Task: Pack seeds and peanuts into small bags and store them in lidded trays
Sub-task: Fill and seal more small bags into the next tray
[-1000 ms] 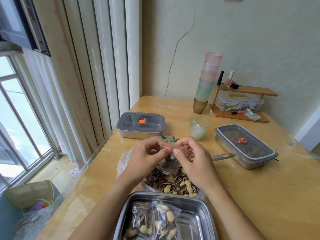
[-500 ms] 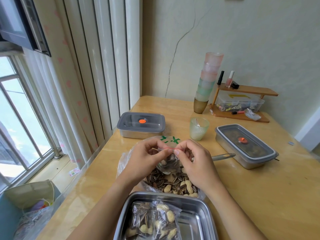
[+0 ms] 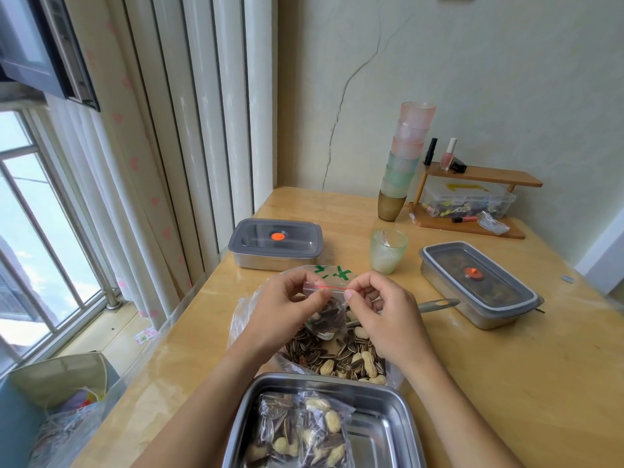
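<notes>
A small clear zip bag (image 3: pixel 327 314) with a red seal strip hangs between my hands, partly filled with striped seeds. My left hand (image 3: pixel 287 305) pinches the left end of its top edge, my right hand (image 3: pixel 378 305) pinches the right end. Below it lies a large open plastic bag of sunflower seeds and peanuts (image 3: pixel 337 358). An open steel tray (image 3: pixel 381 417) at the front holds filled small bags (image 3: pixel 300 434). Two lidded steel trays stand further back, one to the left (image 3: pixel 275 244), one to the right (image 3: pixel 476 285).
A green cup (image 3: pixel 388 249) stands behind the big bag, a metal scoop handle (image 3: pixel 439 304) juts out to the right. A stack of tinted cups (image 3: pixel 405 160) and a wooden shelf (image 3: pixel 472 197) with small items stand at the wall. Curtains and a window are left.
My hands have drawn apart along the bag's top, so the red seal strip now shows stretched between my fingertips. The bag hangs in about the same place.
</notes>
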